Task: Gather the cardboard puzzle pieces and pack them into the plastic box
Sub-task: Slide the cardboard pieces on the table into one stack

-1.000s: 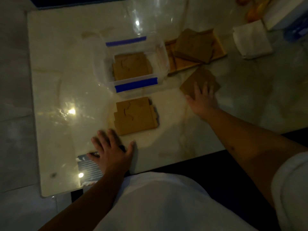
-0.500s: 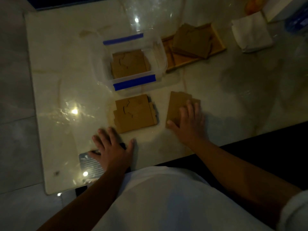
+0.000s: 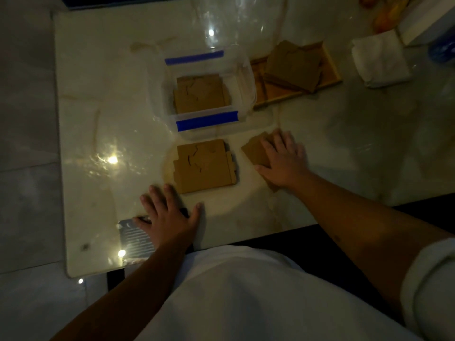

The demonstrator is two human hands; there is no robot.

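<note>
The cardboard puzzle piece (image 3: 256,150) lies flat on the counter (image 3: 103,124), just right of a stacked group of pieces (image 3: 205,166) and in front of the plastic box (image 3: 242,77). It sits turned diagonally, one corner aimed toward the box. The right hand (image 3: 283,159) presses on it with straight, spread fingers (image 3: 278,141), gripping nothing. The piece looks thin, stiff and light, likely to slide on the glossy surface; lifting probably means pinching an exposed edge. More pieces already lie in the box, and another stack (image 3: 294,66) rests on a wooden tray (image 3: 332,70). The left hand (image 3: 170,217) rests flat, fingers splayed, near the counter's edge.
</note>
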